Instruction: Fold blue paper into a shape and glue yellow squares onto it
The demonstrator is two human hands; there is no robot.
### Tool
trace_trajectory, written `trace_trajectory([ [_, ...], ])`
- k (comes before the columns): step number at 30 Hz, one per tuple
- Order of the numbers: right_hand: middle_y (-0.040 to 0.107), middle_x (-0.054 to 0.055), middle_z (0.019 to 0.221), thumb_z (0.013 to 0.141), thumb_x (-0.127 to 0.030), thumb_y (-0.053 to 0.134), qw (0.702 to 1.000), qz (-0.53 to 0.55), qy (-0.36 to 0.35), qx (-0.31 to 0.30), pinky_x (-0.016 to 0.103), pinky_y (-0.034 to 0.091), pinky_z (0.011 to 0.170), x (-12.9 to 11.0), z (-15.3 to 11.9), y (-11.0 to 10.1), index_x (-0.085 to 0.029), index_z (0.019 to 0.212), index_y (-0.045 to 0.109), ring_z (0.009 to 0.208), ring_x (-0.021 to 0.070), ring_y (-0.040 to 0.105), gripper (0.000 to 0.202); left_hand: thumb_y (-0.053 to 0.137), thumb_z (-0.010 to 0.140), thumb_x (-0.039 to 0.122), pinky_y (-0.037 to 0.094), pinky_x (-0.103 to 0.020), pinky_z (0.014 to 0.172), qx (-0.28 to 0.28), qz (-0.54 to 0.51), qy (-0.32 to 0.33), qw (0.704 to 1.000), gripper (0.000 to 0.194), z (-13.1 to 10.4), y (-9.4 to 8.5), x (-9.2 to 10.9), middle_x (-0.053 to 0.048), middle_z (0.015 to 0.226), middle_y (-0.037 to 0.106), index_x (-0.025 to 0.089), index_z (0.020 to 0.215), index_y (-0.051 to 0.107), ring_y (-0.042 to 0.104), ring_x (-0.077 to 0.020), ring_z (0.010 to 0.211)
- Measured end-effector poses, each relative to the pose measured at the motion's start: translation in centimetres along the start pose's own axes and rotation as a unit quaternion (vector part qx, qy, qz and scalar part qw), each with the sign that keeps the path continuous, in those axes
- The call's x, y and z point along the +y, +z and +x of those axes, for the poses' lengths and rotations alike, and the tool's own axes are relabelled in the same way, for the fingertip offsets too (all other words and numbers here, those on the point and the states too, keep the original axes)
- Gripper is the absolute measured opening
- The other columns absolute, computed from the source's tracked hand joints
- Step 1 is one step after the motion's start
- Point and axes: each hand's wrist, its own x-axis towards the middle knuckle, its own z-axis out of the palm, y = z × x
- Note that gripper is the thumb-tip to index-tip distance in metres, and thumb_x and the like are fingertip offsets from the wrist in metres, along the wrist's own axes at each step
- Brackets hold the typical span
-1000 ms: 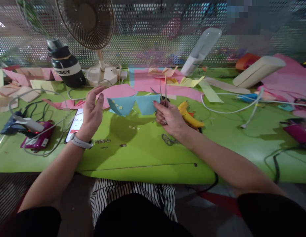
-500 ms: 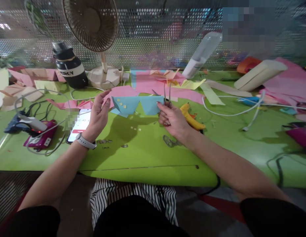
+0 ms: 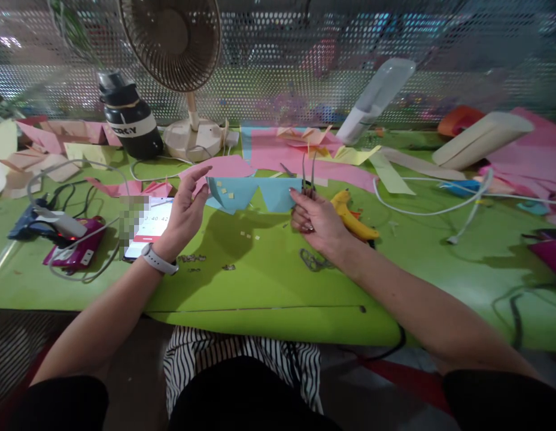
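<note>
My right hand (image 3: 318, 218) pinches the right end of a blue paper strip (image 3: 278, 197) between thumb and fingers. Metal tweezers (image 3: 313, 170) are also in that hand, tips pointing up and apart. The strip has a triangular notch in its lower edge and several small yellow squares (image 3: 224, 190) on its left part. Beside the strip's left end, my left hand (image 3: 188, 206) has its fingers stretched and thumb apart; whether it touches the paper I cannot tell. More small yellow squares (image 3: 249, 236) lie on the green table below, near small dark bits (image 3: 228, 267).
Left of my left hand lies a phone (image 3: 152, 230) showing a timer. A yellow banana-shaped object (image 3: 356, 221) and grey scissors handles (image 3: 311, 260) are by my right hand. Behind stand a fan (image 3: 194, 134), a black bottle (image 3: 134, 123) and pink paper (image 3: 278, 152). White cables (image 3: 416, 206) cross the right side.
The whole view has shifted slightly, with everything a little further right. Both hands and the blue paper strip keep nearly the same positions relative to each other.
</note>
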Motion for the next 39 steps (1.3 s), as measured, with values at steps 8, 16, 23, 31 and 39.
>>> trace_trajectory([
  [8, 0.026, -0.015, 0.039, 0.064, -0.037, 0.083, 1.0, 0.003, 0.004, -0.001, 0.022, 0.013, 0.034, -0.1, 0.0, 0.1, -0.025, 0.069, 0.038, 0.033, 0.0046, 0.018, 0.047, 0.054, 0.095, 0.03, 0.04, -0.043, 0.111, -0.02, -0.001, 0.008, 1.0, 0.033, -0.2, 0.0, 0.1, -0.006, 0.137, 0.056, 0.028, 0.128, 0.056, 0.048, -0.0234, 0.131],
  [16, 0.03, -0.015, 0.038, 0.056, -0.034, 0.089, 0.997, -0.057, 0.053, -0.017, 0.02, 0.011, 0.033, 0.6, 0.1, 0.1, -0.024, 0.067, 0.042, 0.032, 0.0028, 0.02, 0.05, 0.052, 0.092, 0.019, 0.035, -0.044, 0.113, -0.004, 0.035, -0.025, 0.999, 0.035, -0.1, -0.1, -0.1, -0.007, 0.137, 0.056, 0.026, 0.126, 0.057, 0.047, -0.0231, 0.131],
  [23, 0.031, -0.013, 0.042, 0.066, -0.024, 0.08, 0.993, -0.096, 0.072, -0.009, 0.019, 0.012, 0.033, 1.2, 0.5, -0.3, -0.023, 0.071, 0.046, 0.032, 0.003, 0.02, 0.034, 0.053, 0.085, 0.01, 0.033, -0.042, 0.115, 0.021, 0.003, -0.045, 0.999, 0.039, 0.3, -0.5, -0.8, -0.004, 0.135, 0.058, 0.027, 0.121, 0.058, 0.046, -0.0223, 0.133],
  [31, 0.035, -0.009, 0.044, 0.084, -0.052, 0.062, 0.986, -0.151, -0.073, -0.008, 0.025, 0.014, 0.035, -1.1, 0.2, -0.9, -0.024, 0.077, 0.055, 0.033, 0.006, 0.022, 0.03, 0.055, 0.084, 0.008, 0.033, -0.048, 0.115, 0.043, 0.008, -0.039, 0.998, 0.041, 0.5, -0.8, -1.4, -0.004, 0.132, 0.06, 0.027, 0.12, 0.059, 0.048, -0.0242, 0.131],
  [39, 0.053, -0.002, 0.06, 0.086, -0.04, 0.067, 0.885, -0.419, -0.203, -0.009, 0.025, 0.029, 0.05, -3.9, -0.3, -1.7, -0.022, 0.076, 0.065, 0.054, 0.0107, 0.043, 0.02, 0.054, 0.082, 0.006, 0.033, -0.049, 0.114, 0.031, 0.004, -0.07, 0.997, 0.042, 0.5, -0.3, -1.2, -0.003, 0.133, 0.061, 0.028, 0.117, 0.062, 0.049, -0.0235, 0.13],
])
